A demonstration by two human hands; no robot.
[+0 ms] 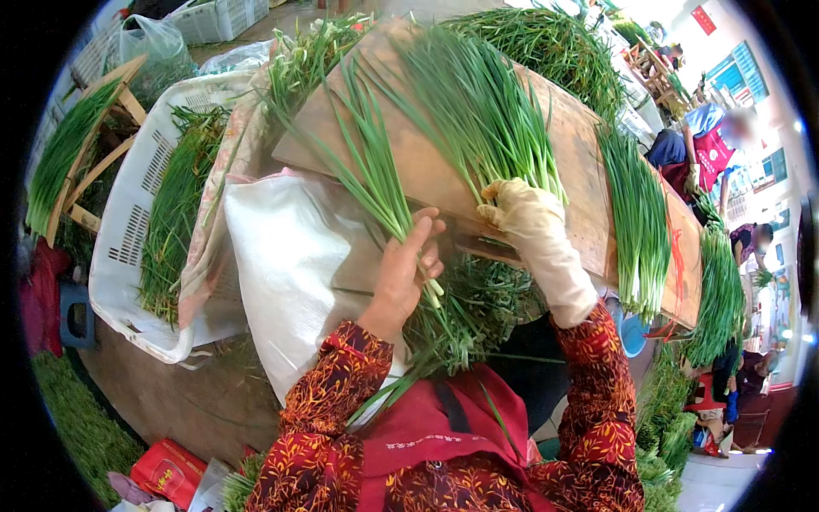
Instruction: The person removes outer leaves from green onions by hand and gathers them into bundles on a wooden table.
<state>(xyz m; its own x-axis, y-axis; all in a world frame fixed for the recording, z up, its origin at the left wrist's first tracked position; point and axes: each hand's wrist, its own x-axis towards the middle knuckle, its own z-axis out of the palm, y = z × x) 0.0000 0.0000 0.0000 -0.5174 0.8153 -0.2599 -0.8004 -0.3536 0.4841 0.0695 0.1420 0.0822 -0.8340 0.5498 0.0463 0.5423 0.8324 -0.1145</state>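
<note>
My bare left hand [408, 271] is closed round a small bunch of garlic chives [375, 162]. Its pale stem ends stick out below my fingers and its green leaves point up and away. On my right hand [525, 209] is a cream glove; its fingers are closed at the pale root ends of a bigger bunch of chives [490, 111]. That bunch lies fanned over a wooden board [572, 111], its far tips blurred. Farther right on the board rests another neat bunch of chives [636, 222].
A white plastic crate [119, 247] holding loose greens stands at the left, beside a white woven sack [286, 247]. Loose trimmings [478, 299] hang below the board's near edge. More chives [546, 51] are heaped beyond it. A co-worker [712, 154] is at the far right.
</note>
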